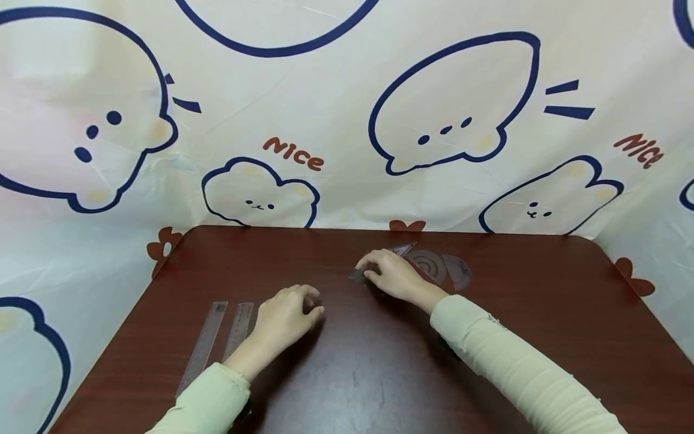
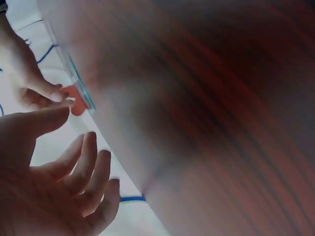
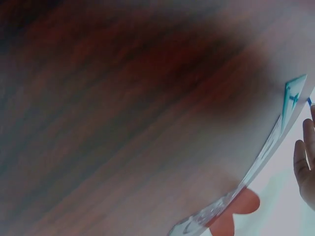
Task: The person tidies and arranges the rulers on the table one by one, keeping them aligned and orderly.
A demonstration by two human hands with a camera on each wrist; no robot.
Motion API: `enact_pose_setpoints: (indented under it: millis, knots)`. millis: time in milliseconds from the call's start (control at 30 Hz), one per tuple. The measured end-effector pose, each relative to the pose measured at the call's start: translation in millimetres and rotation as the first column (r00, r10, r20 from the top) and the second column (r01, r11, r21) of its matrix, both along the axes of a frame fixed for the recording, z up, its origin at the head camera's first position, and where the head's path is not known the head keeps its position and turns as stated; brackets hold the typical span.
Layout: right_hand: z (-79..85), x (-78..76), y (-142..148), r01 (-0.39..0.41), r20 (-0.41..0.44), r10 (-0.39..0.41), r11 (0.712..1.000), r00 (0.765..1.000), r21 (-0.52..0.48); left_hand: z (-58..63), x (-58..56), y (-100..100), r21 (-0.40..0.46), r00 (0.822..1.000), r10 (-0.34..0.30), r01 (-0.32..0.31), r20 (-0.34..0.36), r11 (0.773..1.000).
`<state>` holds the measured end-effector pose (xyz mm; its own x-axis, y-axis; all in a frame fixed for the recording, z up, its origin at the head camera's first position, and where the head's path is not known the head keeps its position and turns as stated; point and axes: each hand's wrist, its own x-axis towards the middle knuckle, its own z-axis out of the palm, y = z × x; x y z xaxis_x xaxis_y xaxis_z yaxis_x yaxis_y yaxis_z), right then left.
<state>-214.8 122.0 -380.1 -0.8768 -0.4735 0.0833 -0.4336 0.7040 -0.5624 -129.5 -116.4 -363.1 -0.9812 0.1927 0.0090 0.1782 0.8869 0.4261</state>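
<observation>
My left hand is held above the table with thumb and fingers loosely bent and apart, nothing between them; the left wrist view shows its fingers spread. Beside it lie two clear straight rulers, one partly covered by the hand and forearm. Farther back, my right hand is over a clear set square, thumb and forefinger apart at its corner. In the right wrist view this teal-edged set square appears apart from the visible fingers. The hand hides most of it.
Right of the right hand, a second set square, a clear plate with ring-shaped cutouts and a half-round protractor lie in a row. The brown table meets a printed cloth wall at its back edge.
</observation>
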Motion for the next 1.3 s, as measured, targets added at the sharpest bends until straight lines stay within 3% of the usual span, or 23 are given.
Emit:
enact_pose_setpoints:
  millis: [167, 500, 833, 1133, 1300]
  knots:
    - [1.6, -5.5, 6.7, 0.005, 0.024, -0.006, 0.999, 1.000, 0.037, -1.1, 0.6, 12.3, 0.106, 0.996, -0.045, 0.036, 0.082, 0.994]
    - [11.9, -25.5, 12.7, -0.022, 0.087, 0.016, 0.997, 0.996, 0.069, -6.0, -19.3, 32.1, 0.135, 0.996, 0.029, -0.041, 0.088, 0.990]
    - [20.2, -32.9, 10.3, -0.028, 0.151, 0.008, 0.991, 0.988, 0.130, -14.4, -33.7, 57.8, 0.150, 0.996, 0.070, -0.077, 0.052, 0.986]
    - [20.9, -36.9, 8.5, -0.022, 0.188, -0.011, 0.985, 0.982, 0.170, -17.8, -37.7, 75.9, 0.176, 0.995, 0.077, -0.086, 0.061, 0.981]
    - [21.6, -39.7, 7.4, -0.014, 0.205, -0.023, 0.985, 0.979, 0.174, -20.6, -38.2, 82.9, 0.180, 0.992, 0.112, -0.121, 0.059, 0.976]
